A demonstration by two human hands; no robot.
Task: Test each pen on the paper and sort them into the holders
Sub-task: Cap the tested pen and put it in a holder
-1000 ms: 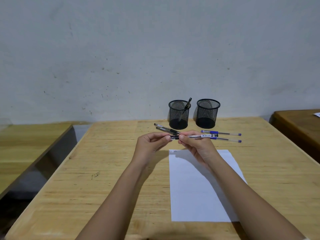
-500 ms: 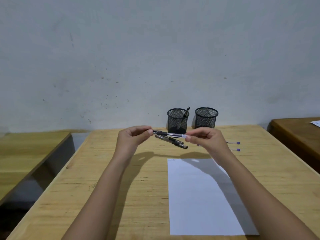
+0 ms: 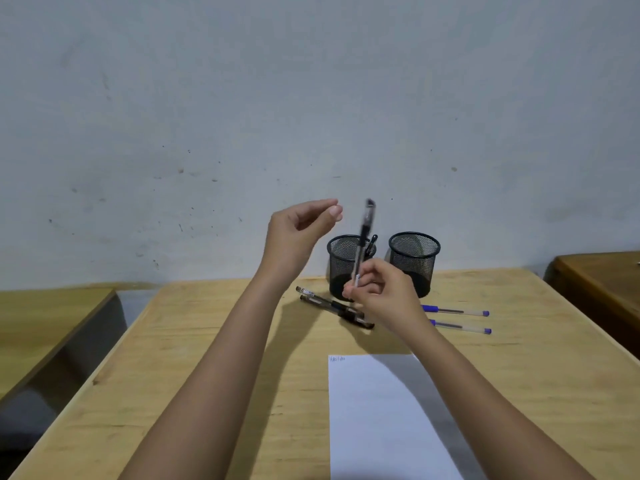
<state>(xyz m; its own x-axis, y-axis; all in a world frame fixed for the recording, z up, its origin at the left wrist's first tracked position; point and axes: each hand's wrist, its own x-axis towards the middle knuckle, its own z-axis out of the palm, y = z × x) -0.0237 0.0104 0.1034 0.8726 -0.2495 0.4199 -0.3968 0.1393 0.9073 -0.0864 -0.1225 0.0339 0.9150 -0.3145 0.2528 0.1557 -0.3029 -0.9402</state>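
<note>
Meanwhile right hand (image 3: pixel 381 292) is gripping a pen (image 3: pixel 363 244) pointing upright; left hand (image 3: pixel 298 233) is hovering beside, fingertips pinched, apparently empty, surface (image 3: pixel 207 341) edges well apart

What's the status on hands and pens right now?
Right hand holds black pen upright. Left hand raised, pinched, contents unclear. Four pens on table, one in left holder. Paper unobstructed.
</note>
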